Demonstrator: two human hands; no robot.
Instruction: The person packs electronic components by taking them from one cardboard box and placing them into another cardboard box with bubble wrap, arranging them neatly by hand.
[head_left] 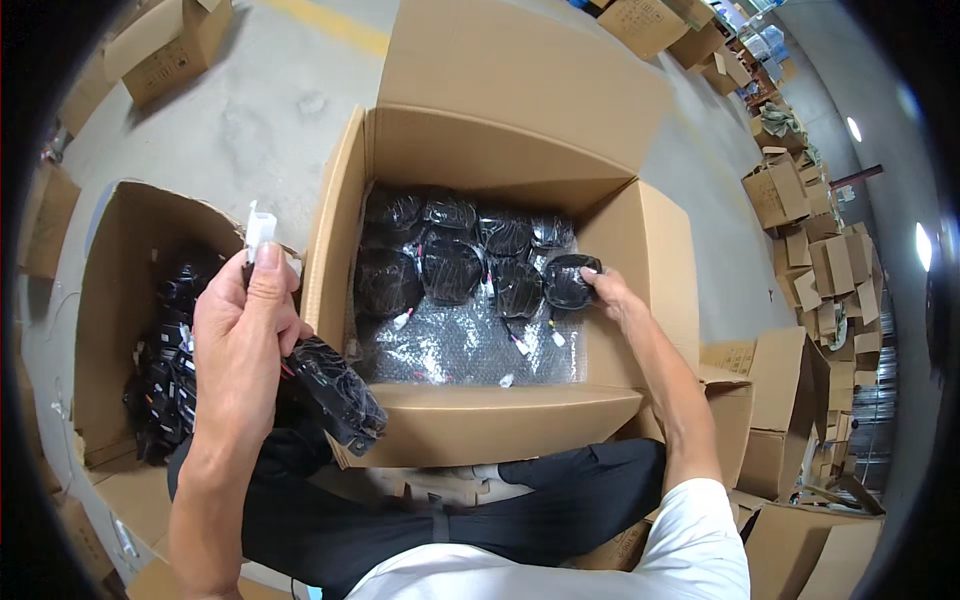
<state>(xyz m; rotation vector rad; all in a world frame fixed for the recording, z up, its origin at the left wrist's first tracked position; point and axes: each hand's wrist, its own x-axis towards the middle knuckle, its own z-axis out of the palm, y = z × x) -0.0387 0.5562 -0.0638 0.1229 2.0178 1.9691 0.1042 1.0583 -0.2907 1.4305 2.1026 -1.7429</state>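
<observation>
My left hand (245, 315) is closed, pinching a white plug connector (261, 228) between thumb and fingers. Below that hand hangs a black part in clear plastic wrap (338, 393), apparently on the same cable. It lies over the near left corner of a large open cardboard box (500, 410). Inside the box, my right hand (612, 290) grips a black plastic-wrapped part (569, 284) at the right end of the nearer row. Several similar wrapped parts (450, 268) sit in two rows on bubble wrap (440, 345), some with white connectors showing.
Left of the box stands another open carton (110, 310) holding many black parts with cables (175, 370). More cardboard boxes (775, 400) crowd the right side, and a carton (170, 55) stands at the far left on the concrete floor (290, 90).
</observation>
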